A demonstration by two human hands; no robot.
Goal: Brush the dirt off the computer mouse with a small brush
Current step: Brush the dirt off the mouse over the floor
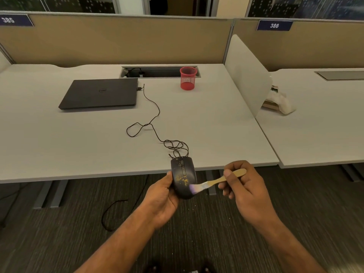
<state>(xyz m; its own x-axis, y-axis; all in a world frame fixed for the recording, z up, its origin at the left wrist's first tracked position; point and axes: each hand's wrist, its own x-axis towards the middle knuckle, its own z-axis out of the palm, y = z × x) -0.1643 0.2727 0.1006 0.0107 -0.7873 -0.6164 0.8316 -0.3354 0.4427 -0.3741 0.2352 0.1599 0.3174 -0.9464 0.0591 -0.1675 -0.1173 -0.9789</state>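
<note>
Left hand grips black mouse beyond tabletop edge. Right hand pinches small brush; bristles touch mouse's rear right. Yellow specks on shell.

Mouse: black shell, speckled with yellow-gold dirt. Brush: pale wooden handle, bristles white shading to purple at the tips. Cable: black. Laptop: matte black lid. Pen cup: red mesh. Desk: light grey. Partition: tan. Number plates: navy, white digits. Carpet: dark grey, finely striped.
</note>
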